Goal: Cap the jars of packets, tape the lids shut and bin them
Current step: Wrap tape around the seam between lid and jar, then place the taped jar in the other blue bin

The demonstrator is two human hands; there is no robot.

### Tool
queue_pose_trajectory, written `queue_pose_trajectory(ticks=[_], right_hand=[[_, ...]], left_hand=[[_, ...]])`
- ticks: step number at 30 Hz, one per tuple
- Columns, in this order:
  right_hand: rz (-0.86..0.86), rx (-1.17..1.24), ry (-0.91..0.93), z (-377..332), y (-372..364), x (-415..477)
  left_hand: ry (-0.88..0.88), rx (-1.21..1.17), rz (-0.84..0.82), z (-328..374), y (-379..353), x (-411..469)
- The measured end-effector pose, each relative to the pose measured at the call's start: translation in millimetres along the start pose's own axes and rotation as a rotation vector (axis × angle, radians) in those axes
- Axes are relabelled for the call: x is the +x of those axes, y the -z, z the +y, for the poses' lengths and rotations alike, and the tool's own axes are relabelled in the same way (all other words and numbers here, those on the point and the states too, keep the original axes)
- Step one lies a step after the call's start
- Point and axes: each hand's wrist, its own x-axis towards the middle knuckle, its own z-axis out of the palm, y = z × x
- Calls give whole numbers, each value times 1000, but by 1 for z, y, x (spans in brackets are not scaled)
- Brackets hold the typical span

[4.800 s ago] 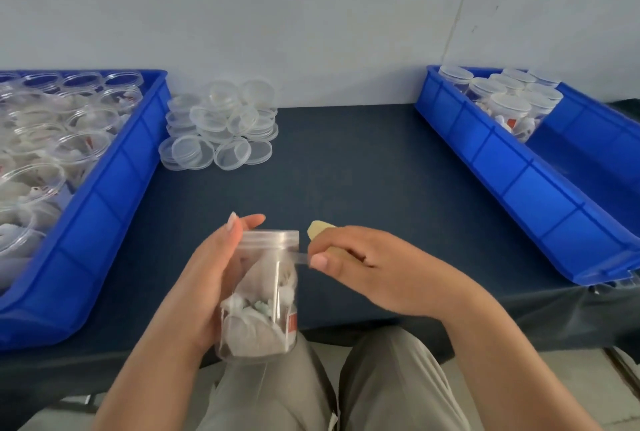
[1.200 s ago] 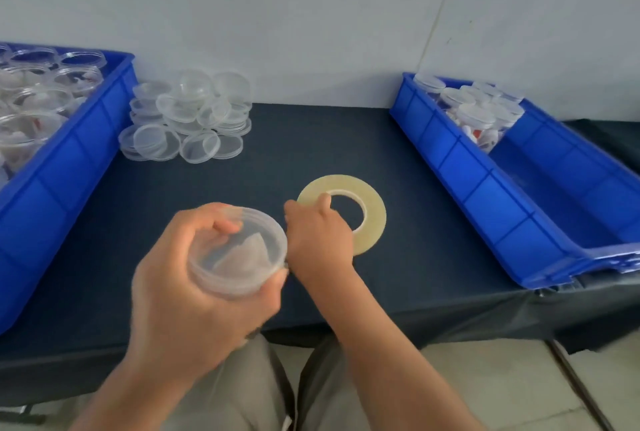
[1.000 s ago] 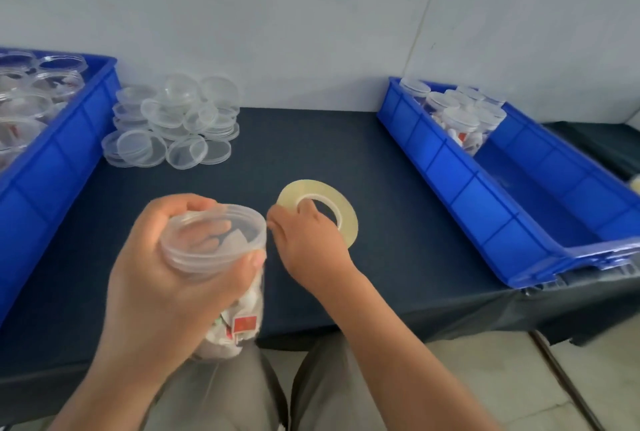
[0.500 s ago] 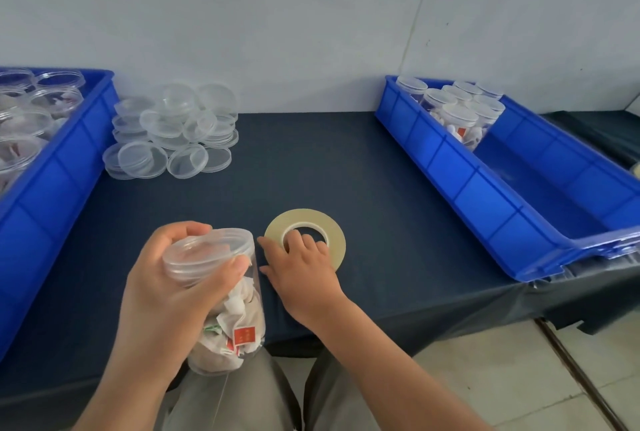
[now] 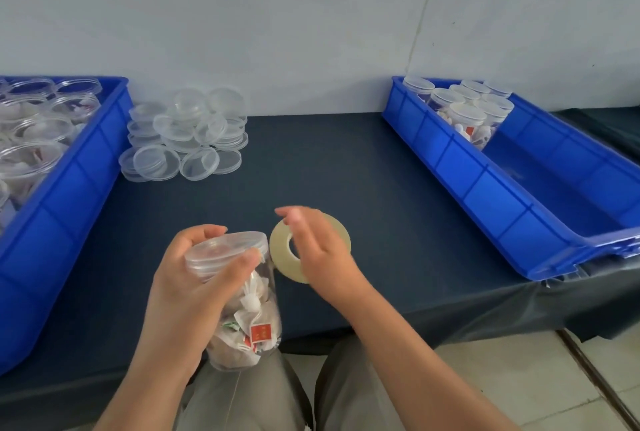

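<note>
My left hand [image 5: 187,288] grips a clear jar [image 5: 247,319] of white packets just under its clear lid [image 5: 225,250], holding it tilted over the table's front edge. A flat yellowish tape roll [image 5: 282,257] lies on the dark table right of the jar. My right hand [image 5: 318,250] hangs over the roll with relaxed, extended fingers, holds nothing and covers the roll's right half. A blue bin [image 5: 485,188] at the right holds several capped jars [image 5: 464,111] in its far end.
A second blue bin [image 5: 69,195] at the left is packed with open jars [image 5: 34,132] of packets. A heap of loose clear lids [image 5: 187,132] sits near the wall beside it. My knees are below the table edge.
The right hand has lifted off the tape roll it was resting on and now hangs over it. The left hand still holds the jar in much the same place.
</note>
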Motion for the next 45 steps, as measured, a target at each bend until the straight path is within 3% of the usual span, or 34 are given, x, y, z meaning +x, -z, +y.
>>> queue_pose_trajectory(ticks=[2, 4, 13, 19, 22, 28, 31, 35, 38, 41, 43, 45], right_hand=[[-86, 146, 14, -14, 6, -14], [-184, 143, 21, -24, 4, -22], [-233, 341, -18, -27, 5, -31], [-226, 336, -67, -29, 8, -32], [-307, 413, -131, -26, 19, -30], [-355, 348, -77, -35, 44, -30], [-231, 340, 12, -51, 77, -21], [152, 390, 101, -75, 157, 15], [385, 113, 147, -81, 233, 49], [752, -237, -49, -70, 301, 80], [829, -361, -191, -53, 334, 94], [799, -482, -334, -28, 361, 105]], left_hand=[[10, -31, -1, 1, 0, -2], [21, -81, -16, 4, -3, -4], [132, -325, -136, 20, -5, -10], [23, -166, -121, 24, -3, -11], [-45, -127, -157, 23, -2, -13], [-221, -71, -186, 18, -10, -13], [-160, -225, -159, 24, -14, 1], [-191, -277, -63, 25, -3, 17], [-173, -200, -22, 16, 12, 15], [-132, -165, 60, 8, 21, 15], [-119, -183, 92, 2, 23, 16], [-103, -174, 114, -4, 23, 17]])
